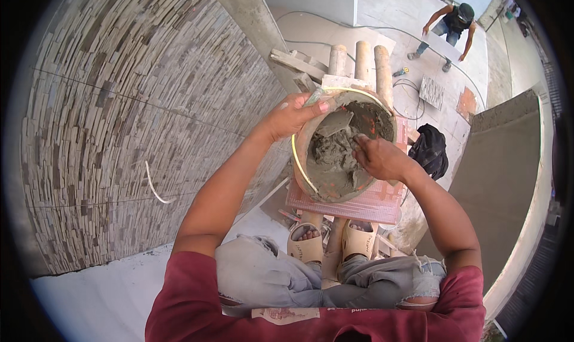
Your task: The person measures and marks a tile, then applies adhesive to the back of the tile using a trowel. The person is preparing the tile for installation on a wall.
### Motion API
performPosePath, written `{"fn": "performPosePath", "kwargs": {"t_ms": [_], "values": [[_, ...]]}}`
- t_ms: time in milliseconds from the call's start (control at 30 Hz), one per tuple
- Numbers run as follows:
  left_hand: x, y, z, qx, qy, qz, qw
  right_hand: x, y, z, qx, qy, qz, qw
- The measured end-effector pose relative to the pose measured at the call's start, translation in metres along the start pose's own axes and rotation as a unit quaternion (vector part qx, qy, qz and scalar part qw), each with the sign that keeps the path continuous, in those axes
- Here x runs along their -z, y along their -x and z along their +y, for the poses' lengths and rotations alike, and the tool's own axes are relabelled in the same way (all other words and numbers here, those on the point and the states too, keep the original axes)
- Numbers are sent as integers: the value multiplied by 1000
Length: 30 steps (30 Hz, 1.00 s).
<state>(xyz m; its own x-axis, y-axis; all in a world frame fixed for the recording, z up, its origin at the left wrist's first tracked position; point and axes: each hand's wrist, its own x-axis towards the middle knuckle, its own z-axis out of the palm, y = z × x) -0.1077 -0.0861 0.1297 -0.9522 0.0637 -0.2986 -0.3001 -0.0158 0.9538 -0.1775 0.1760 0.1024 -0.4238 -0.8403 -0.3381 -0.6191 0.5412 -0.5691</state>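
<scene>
Where the arms stretch out over the jeans (257,270) and sandals (306,244), both hands meet at a bucket (303,140) set on a pink board (353,211). It holds wet grey mortar (332,153), and I'd judge that mixing or scooping this is the step in hand. The left hand (292,116) is at the rim, its forearm slanting inward, the thumb pointing across the edge; whether the bent fingers grasp the rim or something else, I can't tell. The right hand (378,156) dips in from the other side, elbow out, fingers curled down at the mortar; what they close on is hidden from me. A flat grey plate (333,125) lies between them. To my eye, the next move calls for a steady bucket and a firm right wrist. Past it stand round posts (363,61); farther off, a co-worker (458,20) stoops, holding a pale sheet (441,46).
</scene>
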Motion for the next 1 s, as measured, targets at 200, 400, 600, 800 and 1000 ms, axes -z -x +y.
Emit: {"fn": "performPosePath", "kwargs": {"t_ms": [200, 400, 600, 800, 1000], "values": [[-3, -4, 7, 36, 16, 0, 999, -26, -19, -7, -56, 9, -30, 998], [10, -3, 8, 47, 29, 61, 997, -21, -14, 7, 32, 102, -132, 985], [8, -6, 5, 37, 31, 19, 999, -26, -24, -17, -65, -31, -53, 996], [8, 0, 11, 42, -2, 35, 998, -25, -2, -18, -17, 49, -108, 993], [6, -1, 7, 42, 9, 27, 999, -17, -17, -25, -40, 3, -72, 997]]}}
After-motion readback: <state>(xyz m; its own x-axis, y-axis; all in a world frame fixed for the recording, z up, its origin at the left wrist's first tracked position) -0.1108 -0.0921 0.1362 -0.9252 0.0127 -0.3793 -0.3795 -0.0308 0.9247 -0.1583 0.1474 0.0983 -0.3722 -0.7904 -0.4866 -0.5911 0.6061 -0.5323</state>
